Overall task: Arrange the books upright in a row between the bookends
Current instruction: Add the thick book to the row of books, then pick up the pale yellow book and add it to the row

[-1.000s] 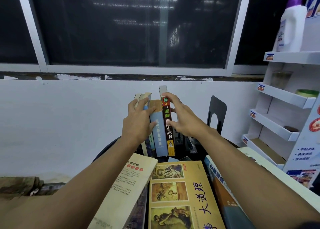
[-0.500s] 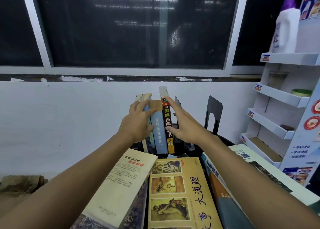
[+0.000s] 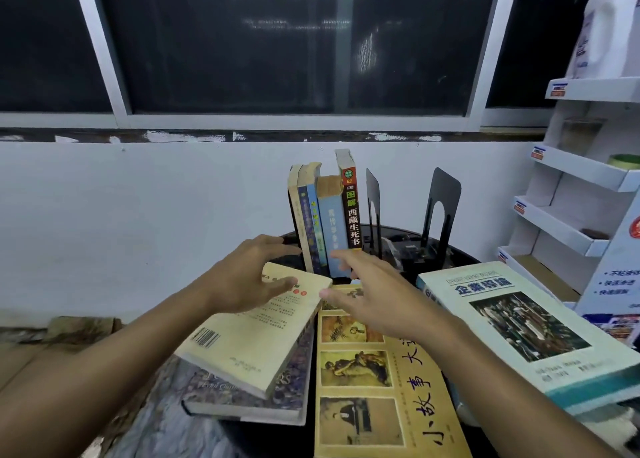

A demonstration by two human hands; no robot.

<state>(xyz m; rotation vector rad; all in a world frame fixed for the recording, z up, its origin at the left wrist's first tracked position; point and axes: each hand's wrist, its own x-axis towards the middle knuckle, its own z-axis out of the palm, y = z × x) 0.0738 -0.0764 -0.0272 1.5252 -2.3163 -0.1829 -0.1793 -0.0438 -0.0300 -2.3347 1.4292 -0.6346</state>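
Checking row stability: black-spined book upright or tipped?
Upright. The black-spined book stands vertical against the light-blue book; a bookend stands close beside it, contact cannot tell.

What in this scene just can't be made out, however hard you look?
All in the head view:
- Bottom ends of the upright books: covered by the left hand and right hand.
- Title of the purple book: mostly under the cream book.
- Bottle: top cut off by the frame edge, label blurred.
- Whether the left hand touches the cream book: motion blur.
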